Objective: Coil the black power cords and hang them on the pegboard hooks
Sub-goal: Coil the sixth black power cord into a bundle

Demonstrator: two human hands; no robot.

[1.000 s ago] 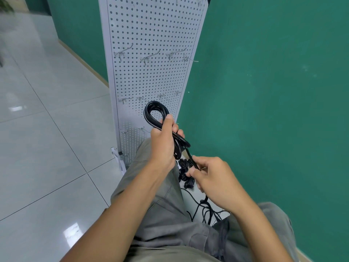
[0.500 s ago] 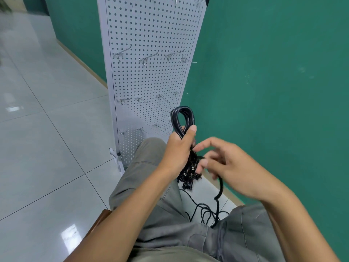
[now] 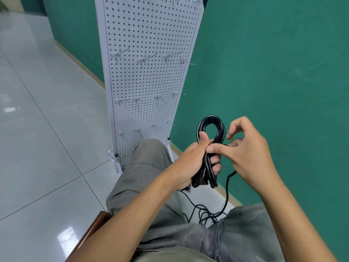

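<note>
Shifted rightward since the earlier frame, the glossy black coiled cord, gripped by the left hand while the right hand pinches its wrap, sits before a white perforated pegboard, chrome hooks, teal wall and tiled floor.

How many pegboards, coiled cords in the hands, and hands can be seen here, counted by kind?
Pegboard: 1
Coiled black cord: 1
Hands: 2 (left hand, right hand)
Total: 4
The loose cords on the floor are too tangled to count.
</note>
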